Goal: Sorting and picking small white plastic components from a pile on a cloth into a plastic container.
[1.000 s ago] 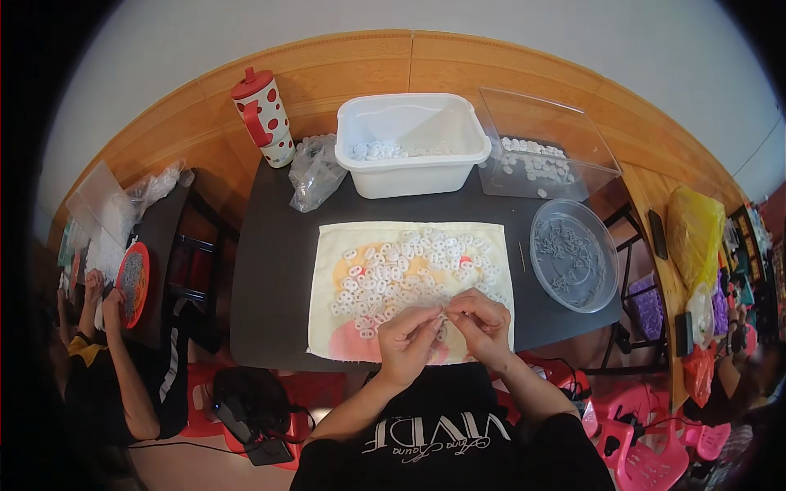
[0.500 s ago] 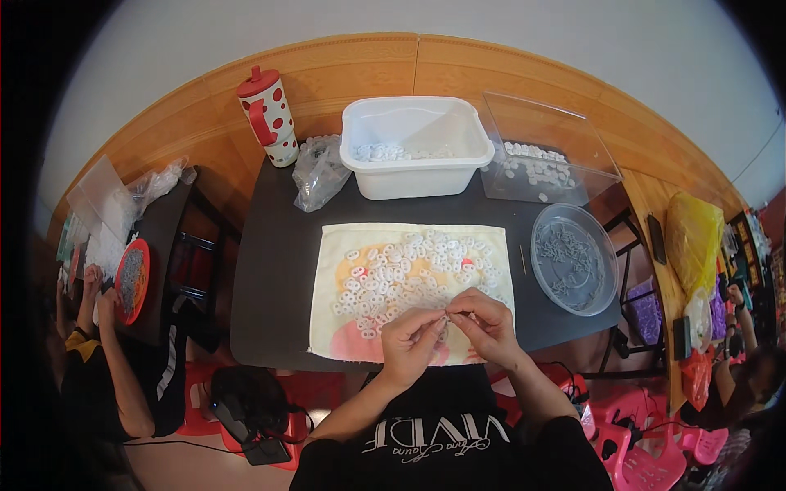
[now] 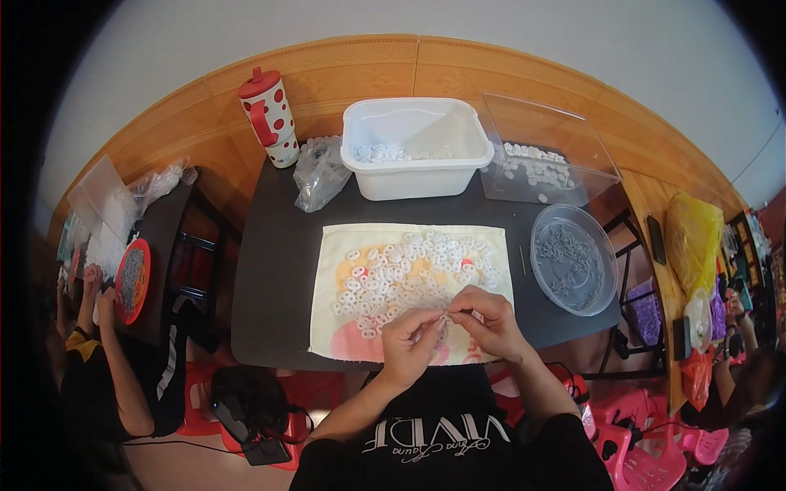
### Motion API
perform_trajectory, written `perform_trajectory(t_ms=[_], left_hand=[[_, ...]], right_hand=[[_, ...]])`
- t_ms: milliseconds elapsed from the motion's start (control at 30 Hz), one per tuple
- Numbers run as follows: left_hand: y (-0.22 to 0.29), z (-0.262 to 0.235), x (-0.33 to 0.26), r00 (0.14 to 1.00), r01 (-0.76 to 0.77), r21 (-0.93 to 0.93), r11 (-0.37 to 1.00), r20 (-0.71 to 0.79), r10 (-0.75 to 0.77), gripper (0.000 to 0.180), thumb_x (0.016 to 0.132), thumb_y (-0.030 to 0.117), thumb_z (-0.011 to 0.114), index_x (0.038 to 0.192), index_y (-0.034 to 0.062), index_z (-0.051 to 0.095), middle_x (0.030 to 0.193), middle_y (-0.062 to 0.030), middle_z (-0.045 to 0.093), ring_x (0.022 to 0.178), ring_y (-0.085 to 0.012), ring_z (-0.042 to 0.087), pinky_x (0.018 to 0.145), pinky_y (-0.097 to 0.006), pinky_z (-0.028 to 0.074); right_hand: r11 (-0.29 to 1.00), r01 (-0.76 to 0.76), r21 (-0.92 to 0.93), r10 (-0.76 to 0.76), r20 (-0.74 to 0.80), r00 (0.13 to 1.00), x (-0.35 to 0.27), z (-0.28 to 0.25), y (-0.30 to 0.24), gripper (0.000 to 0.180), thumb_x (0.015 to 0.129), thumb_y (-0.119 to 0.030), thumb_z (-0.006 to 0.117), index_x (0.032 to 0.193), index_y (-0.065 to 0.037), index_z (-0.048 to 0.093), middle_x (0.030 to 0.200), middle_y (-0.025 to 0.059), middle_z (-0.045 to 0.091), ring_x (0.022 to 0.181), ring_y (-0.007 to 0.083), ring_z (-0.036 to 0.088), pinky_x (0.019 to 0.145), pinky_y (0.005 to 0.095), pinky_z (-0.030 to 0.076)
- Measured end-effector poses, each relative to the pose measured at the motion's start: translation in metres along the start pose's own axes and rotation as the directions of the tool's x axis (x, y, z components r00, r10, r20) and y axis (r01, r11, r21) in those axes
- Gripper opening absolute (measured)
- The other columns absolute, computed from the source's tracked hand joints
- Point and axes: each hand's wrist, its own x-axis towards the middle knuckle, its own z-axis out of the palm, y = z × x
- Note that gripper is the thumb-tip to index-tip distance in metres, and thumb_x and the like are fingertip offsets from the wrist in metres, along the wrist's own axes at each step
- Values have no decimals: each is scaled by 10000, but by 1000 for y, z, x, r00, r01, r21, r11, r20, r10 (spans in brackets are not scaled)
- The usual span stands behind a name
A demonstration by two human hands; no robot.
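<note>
Over the near part of a cream rectangular cloth with orange and pink patches, the person's left hand and right hand meet, fingertips to fingertips. Grip: thumb and forefinger of each hand pinched on a small pale piece, largely covered by the fingers; exact shape cannot be told. Many small white oval two-holed pieces lie scattered over the cloth, most of them beyond the hands. Cloth rests on a dark grey table.

Far side, left to right: white tumbler with red spots, red lid and red handle; crumpled clear plastic bag; white rectangular plastic tub, small white pieces inside; clear rectangular box, more white pieces in it.

Right side: round clear plastic tray containing small grey parts; thin stick-like object lies between tray and cloth.
</note>
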Motion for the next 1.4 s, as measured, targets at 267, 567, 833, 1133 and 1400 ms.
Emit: perform_trajectory(t_ms=[267, 567, 833, 1133, 1400], left_hand=[[1, -1, 0, 1000, -18, 37, 999, 14, 17, 177, 890, -60, 671, 1062, -35, 701, 888, -60, 675, 746, -80, 586, 666, -210, 460], [-2, -3, -1, 1000, -18, 32, 999, 10, 18, 162, 882, -72, 667, 1038, -41, 697, 878, -68, 672, 759, -100, 607, 674, -218, 471], [0, -3, -1, 1000, -18, 40, 999, 6, 18, 143, 884, -71, 666, 1021, -42, 697, 875, -72, 674, 757, -103, 608, 671, -222, 470], [-1, -2, -1, 1000, -22, 22, 1000, -5, 22, 131, 888, -64, 669, 1015, -43, 695, 870, -67, 668, 752, -96, 604, 671, -219, 473], [-7, -7, -3, 990, -23, 35, 999, -137, 28, 169, 908, -49, 660, 1075, -38, 680, 921, -40, 653, 816, -86, 598, 717, -221, 472]], right_hand=[[993, -107, -50, 111, 82, 990, 0, -2, -3, 53, 902, 17, 643, 950, -2, 636, 828, 66, 603, 737, 155, 578, 652, 274, 449], [987, -159, -8, 159, 108, 981, -1, -3, -3, 29, 918, -1, 624, 947, 5, 626, 822, 62, 597, 757, 130, 567, 660, 267, 443], [984, -178, -21, 179, 110, 978, -2, -2, -3, 40, 911, 1, 632, 950, 9, 629, 833, 56, 607, 769, 125, 573, 677, 263, 449], [981, -191, 30, 189, 46, 981, 0, -4, -4, 136, 878, 59, 646, 1005, 15, 665, 889, 61, 645, 819, 119, 605, 734, 257, 478], [988, -112, -110, 111, -13, 994, 2, -15, -4, 152, 831, 106, 648, 959, 27, 670, 913, 86, 664, 841, 150, 635, 714, 284, 505]])
